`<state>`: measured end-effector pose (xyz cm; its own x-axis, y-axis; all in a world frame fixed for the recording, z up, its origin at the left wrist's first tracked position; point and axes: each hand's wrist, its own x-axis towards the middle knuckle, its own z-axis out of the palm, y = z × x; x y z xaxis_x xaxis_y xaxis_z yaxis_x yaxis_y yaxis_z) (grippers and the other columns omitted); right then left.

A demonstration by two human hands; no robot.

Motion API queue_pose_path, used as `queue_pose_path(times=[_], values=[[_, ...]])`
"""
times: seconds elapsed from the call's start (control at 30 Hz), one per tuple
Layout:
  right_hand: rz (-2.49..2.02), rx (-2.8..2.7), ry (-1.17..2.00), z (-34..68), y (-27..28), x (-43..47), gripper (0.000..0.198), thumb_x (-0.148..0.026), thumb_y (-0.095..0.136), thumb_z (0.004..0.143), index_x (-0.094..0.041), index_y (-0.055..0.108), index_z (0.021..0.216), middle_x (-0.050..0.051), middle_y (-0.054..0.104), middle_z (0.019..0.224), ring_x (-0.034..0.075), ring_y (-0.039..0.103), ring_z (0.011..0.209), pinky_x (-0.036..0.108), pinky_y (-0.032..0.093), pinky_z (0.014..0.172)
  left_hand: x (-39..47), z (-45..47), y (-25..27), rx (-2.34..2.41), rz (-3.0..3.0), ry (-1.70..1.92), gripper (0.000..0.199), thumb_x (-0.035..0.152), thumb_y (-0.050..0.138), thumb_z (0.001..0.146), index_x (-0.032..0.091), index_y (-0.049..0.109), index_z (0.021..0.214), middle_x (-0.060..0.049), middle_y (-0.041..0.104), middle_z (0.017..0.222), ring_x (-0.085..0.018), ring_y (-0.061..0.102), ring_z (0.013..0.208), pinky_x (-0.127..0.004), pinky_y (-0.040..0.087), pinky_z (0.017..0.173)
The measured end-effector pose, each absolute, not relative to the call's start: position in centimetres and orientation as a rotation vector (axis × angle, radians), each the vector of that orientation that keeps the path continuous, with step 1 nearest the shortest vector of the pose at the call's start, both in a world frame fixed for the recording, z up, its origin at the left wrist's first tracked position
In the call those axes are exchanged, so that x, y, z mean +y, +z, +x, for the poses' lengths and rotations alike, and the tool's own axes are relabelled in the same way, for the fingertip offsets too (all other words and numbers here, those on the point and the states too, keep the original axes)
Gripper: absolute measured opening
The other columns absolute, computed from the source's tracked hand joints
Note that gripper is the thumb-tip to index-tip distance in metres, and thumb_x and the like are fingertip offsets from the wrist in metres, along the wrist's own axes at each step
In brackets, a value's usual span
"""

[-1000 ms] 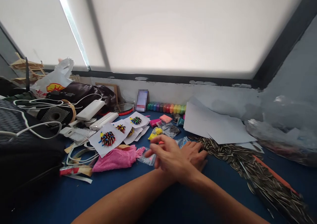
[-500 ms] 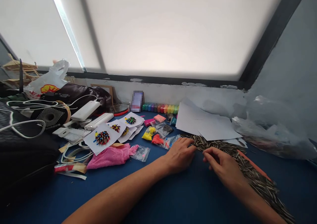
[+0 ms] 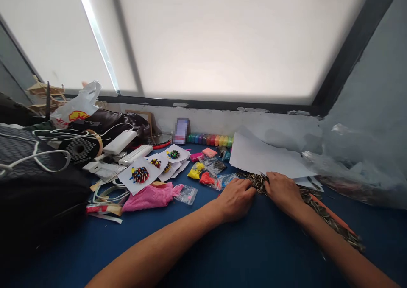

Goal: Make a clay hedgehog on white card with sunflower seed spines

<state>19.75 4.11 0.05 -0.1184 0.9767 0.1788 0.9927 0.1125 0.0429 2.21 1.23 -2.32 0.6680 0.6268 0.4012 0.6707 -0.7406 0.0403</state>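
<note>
A long heap of striped sunflower seeds (image 3: 259, 183) lies along the edge of the white paper sheets (image 3: 267, 158). My left hand (image 3: 237, 199) rests at the heap's left end, fingers curled inward; whatever they may hold is hidden. Right beside it, my right hand (image 3: 282, 193) reaches over the heap with its fingers closed among the seeds, and a pointed seed shows at the fingertips. More seeds run down to the right under my right forearm, beside an orange strip (image 3: 332, 213).
Left of my hands lie small bags of yellow clay (image 3: 195, 170) and red clay (image 3: 207, 179). Further left are paper cards with colourful spiky figures (image 3: 140, 174), a pink cloth (image 3: 149, 196) and a black bag (image 3: 47, 203). A clear plastic bag (image 3: 359, 182) sits at the right.
My right hand has moved forward onto the seeds, from a pinch held in front of them. The left hand stays by the heap. The view has shifted slightly.
</note>
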Motion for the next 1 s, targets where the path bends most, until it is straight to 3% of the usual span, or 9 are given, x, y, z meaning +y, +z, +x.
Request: queue_pose_path(times=[0.27, 0.37, 0.5, 0.63, 0.73, 0.83, 1.0], values=[[-1.971, -2.338, -0.389, 20.3, 0.9, 3.9, 0.031, -0.035, 0.058, 0.093, -0.018, 0.058, 0.12, 0.008, 0.062, 0.119, 0.019, 0.063, 0.097, 0.04, 0.054, 0.082, 1.1, 2.0, -2.5, -1.148, -2.713, -0.661, 0.019, 0.016, 0.044, 0.091, 0.013, 0.063, 0.097, -0.011, 0.062, 0.111, -0.022, 0.056, 0.099, -0.036, 0.044, 0.09], [-1.809, -2.329, -0.563, 20.2, 1.6, 2.7, 0.02, -0.022, 0.051, 0.096, -0.016, 0.064, 0.11, 0.009, 0.068, 0.109, 0.02, 0.066, 0.092, 0.039, 0.053, 0.082, 1.2, 1.9, -2.6, -1.17, -2.74, -0.722, 0.022, 0.017, 0.043, 0.093, 0.013, 0.064, 0.097, -0.011, 0.062, 0.111, -0.022, 0.056, 0.101, -0.036, 0.043, 0.092], [-1.466, -2.361, -0.771, 19.4, 1.1, -0.9, 0.027, -0.007, 0.046, 0.091, -0.015, 0.069, 0.103, 0.012, 0.074, 0.101, 0.026, 0.069, 0.091, 0.037, 0.051, 0.08, 1.3, 1.8, -2.2, -1.335, -2.847, -0.956, 0.022, 0.02, 0.045, 0.091, 0.015, 0.066, 0.09, -0.01, 0.065, 0.1, -0.022, 0.055, 0.098, -0.036, 0.04, 0.093], [-1.131, -2.412, -0.871, 18.0, -1.1, -4.6, 0.035, 0.004, 0.044, 0.082, -0.011, 0.072, 0.097, 0.013, 0.076, 0.093, 0.024, 0.07, 0.082, 0.034, 0.052, 0.075, 1.4, 1.8, -1.4, -1.753, -2.964, -1.479, 0.033, 0.024, 0.038, 0.093, 0.014, 0.063, 0.074, -0.004, 0.064, 0.079, -0.018, 0.055, 0.08, -0.029, 0.043, 0.078], [-1.01, -2.398, -0.882, 16.9, -2.3, -6.2, 0.038, 0.008, 0.042, 0.078, -0.009, 0.073, 0.091, 0.014, 0.076, 0.089, 0.024, 0.07, 0.079, 0.034, 0.052, 0.073, 1.5, 1.9, -1.1, -1.899, -2.987, -1.617, 0.037, 0.028, 0.035, 0.094, 0.012, 0.062, 0.075, -0.001, 0.059, 0.071, -0.014, 0.052, 0.068, -0.024, 0.04, 0.061], [-0.987, -2.383, -0.817, 16.3, -2.4, -6.9, 0.033, 0.002, 0.043, 0.084, -0.012, 0.072, 0.089, 0.012, 0.076, 0.084, 0.021, 0.069, 0.072, 0.032, 0.052, 0.068, 1.7, 1.8, -1.0, -2.042, -3.012, -1.761, 0.015, 0.017, 0.051, 0.081, 0.01, 0.064, 0.081, 0.0, 0.06, 0.072, -0.013, 0.052, 0.069, -0.021, 0.038, 0.06], [-1.072, -2.314, -0.696, 18.3, -1.0, -6.2, 0.031, -0.022, 0.039, 0.097, -0.017, 0.069, 0.096, 0.01, 0.074, 0.098, 0.019, 0.069, 0.085, 0.03, 0.054, 0.076, 2.7, 0.2, -0.4, -2.141, -3.148, -1.821, 0.024, 0.01, 0.046, 0.075, 0.01, 0.065, 0.088, -0.001, 0.063, 0.077, -0.013, 0.057, 0.07, -0.021, 0.043, 0.064]])
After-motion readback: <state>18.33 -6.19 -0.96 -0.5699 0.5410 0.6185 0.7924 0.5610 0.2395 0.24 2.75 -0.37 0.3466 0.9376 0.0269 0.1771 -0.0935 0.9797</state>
